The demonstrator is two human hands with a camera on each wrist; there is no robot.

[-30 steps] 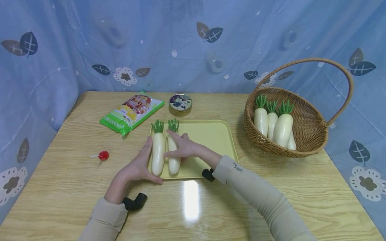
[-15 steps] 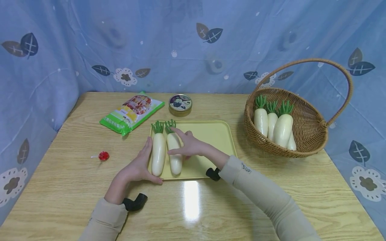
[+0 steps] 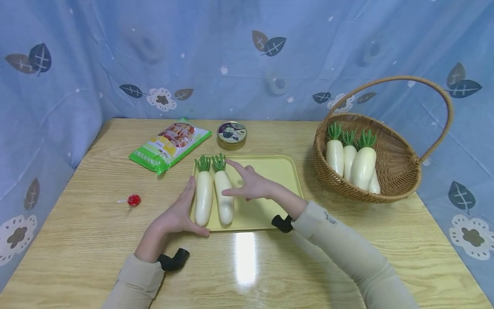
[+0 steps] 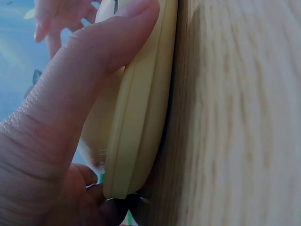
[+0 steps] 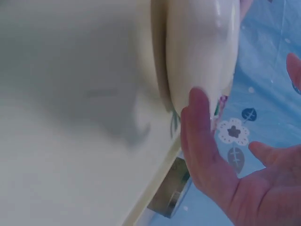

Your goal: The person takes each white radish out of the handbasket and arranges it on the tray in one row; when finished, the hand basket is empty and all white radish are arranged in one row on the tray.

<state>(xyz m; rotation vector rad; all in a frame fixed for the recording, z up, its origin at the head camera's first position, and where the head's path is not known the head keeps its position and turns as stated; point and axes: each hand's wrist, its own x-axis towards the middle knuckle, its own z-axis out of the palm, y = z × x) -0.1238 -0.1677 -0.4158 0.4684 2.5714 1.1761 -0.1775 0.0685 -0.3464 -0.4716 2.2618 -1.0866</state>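
Note:
Two white radishes with green tops lie side by side on a yellow tray. My left hand rests at the tray's front left corner, beside the left radish. In the left wrist view its thumb lies across the tray's rim. My right hand hovers over the tray with fingers spread, just right of the second radish. In the right wrist view its fingertips overlap that radish, and nothing is gripped.
A wicker basket holding several white radishes stands at the right. Behind the tray are a round tin and a green and white food packet. A red lollipop lies on the wooden table at the left.
The second radish's top has swung left, towards the first radish. My right hand has let go of it and drawn back to the right. My left hand has stayed put.

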